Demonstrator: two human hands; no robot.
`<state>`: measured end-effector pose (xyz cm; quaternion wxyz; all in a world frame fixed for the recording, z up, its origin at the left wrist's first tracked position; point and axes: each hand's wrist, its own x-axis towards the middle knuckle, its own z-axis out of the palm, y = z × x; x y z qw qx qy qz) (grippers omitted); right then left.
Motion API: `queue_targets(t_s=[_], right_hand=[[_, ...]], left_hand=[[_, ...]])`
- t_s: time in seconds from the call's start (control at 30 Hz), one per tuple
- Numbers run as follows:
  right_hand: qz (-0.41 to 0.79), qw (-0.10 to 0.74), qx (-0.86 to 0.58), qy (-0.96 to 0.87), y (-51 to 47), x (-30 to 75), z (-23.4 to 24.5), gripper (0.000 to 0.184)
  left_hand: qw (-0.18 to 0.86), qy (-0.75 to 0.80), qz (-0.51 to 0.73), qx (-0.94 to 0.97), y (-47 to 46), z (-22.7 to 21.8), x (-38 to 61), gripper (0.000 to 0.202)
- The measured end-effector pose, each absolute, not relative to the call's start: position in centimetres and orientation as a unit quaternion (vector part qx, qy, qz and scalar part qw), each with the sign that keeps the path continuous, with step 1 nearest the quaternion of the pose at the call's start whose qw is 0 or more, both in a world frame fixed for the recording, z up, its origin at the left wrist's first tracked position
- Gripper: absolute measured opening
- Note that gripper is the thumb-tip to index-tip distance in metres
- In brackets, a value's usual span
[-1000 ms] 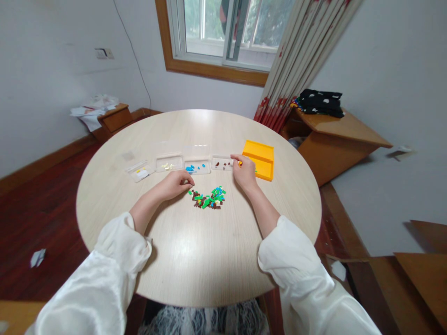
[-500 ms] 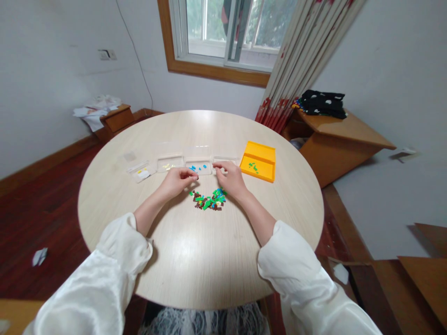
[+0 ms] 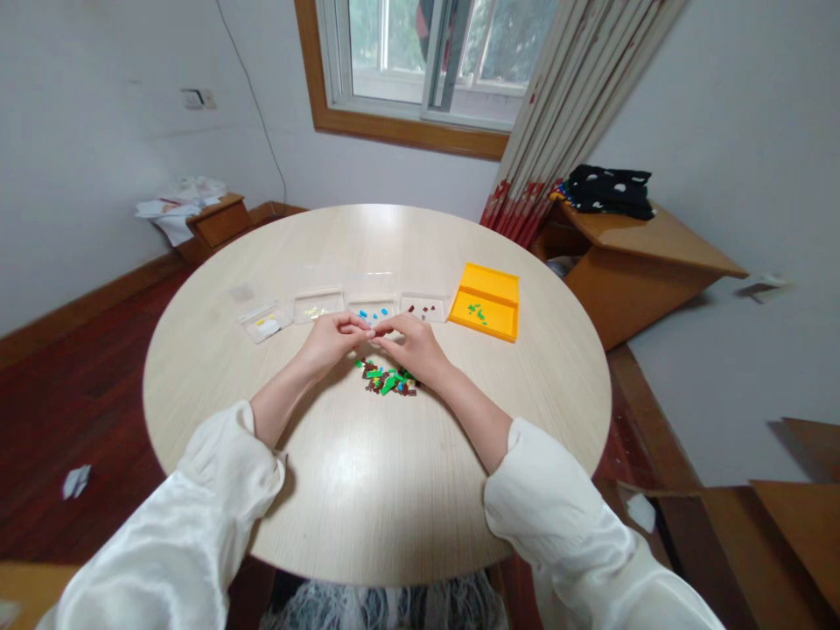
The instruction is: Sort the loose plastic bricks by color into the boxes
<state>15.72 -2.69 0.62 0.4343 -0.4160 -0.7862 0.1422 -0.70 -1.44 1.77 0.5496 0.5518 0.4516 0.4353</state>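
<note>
My left hand [image 3: 333, 339] is closed in a pinch above the table, its fingertips meeting those of my right hand [image 3: 415, 348]. Whatever lies between the fingertips is too small and covered to make out; half a second ago a tiny dark brown building brick showed at the left fingertips. Just below the hands lies a pile of small building bricks [image 3: 388, 383] in green, brown, blue and yellow, partly covered by my right hand. Beyond the hands stand a clear box with blue bricks [image 3: 395, 306], a clear box with brown pieces [image 3: 402, 300] and a clear box with pale yellow pieces [image 3: 297, 308].
An open orange box [image 3: 491, 271] with several green bricks stands at the right on the round table [image 3: 367, 490]. At the left lies a clear zip bag [image 3: 266, 325] with yellow and white in it. A wooden cabinet [image 3: 630, 262] with dark cloth stands beyond the table's right edge.
My right hand has moved left and toward me from the clear box with brown pieces, now touching my left fingertips. Brown pieces in that box now show. My left hand has barely moved.
</note>
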Motion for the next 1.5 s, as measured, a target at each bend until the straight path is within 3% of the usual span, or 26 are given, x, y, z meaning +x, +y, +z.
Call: queue_targets(t_s=[0.53, 0.77, 1.0, 1.3, 1.5], right_hand=[[0.133, 0.427, -0.409, -0.795, -2.3, 16.3, 0.3, 0.012], [0.042, 0.462, -0.532, -0.709, -0.6, 19.5, 0.8, 0.009], [-0.003, 0.440, -0.633, -0.636, 0.5, 22.5, 0.3, 0.010], [-0.041, 0.378, -0.665, -0.643, 0.5, 22.6, 0.2, 0.015], [-0.048, 0.379, -0.653, -0.654, 0.8, 22.9, -0.3, 0.020]], left_hand=[[0.541, 0.451, 0.446, 0.551, -1.3, 1.9, -0.8, 0.030], [0.504, 0.481, 0.447, 0.562, -1.0, 2.0, -1.2, 0.024], [0.455, 0.499, 0.433, 0.597, -0.9, 2.2, -1.5, 0.023], [0.439, 0.433, 0.289, 0.732, -0.8, 2.6, -2.8, 0.013], [0.405, 0.375, 0.230, 0.801, -0.7, 2.7, -3.5, 0.013]])
